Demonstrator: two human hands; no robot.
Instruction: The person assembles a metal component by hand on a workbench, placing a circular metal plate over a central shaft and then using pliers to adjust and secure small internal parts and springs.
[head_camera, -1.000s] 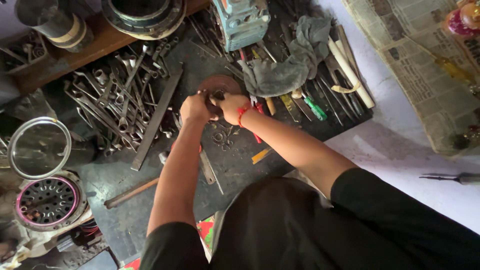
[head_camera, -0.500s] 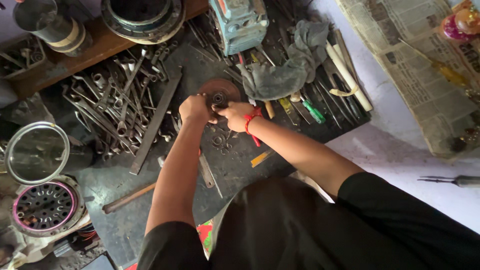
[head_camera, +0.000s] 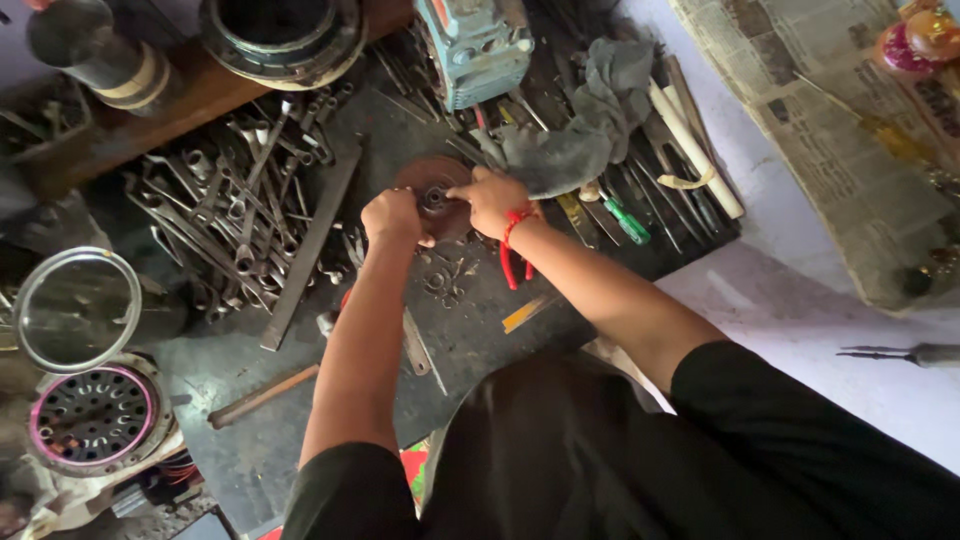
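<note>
Both hands on rusty round disc (head_camera: 432, 192): left hand (head_camera: 392, 217) fisted at rim, right hand (head_camera: 492, 201) pinching hub. Wrenches (head_camera: 225, 215) left of grip, grey rag (head_camera: 580, 140) right. Hub hardware looks still on, mid-job I'd say.

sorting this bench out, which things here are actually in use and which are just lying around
In use:
- rusty round disc, held at its hub
- left hand, fist closed at the disc's edge
- right hand, fingers on the hub

Lying about:
- pile of spanners
- grey rag
- green-handled screwdriver
- red-handled pliers
- newspaper
</note>
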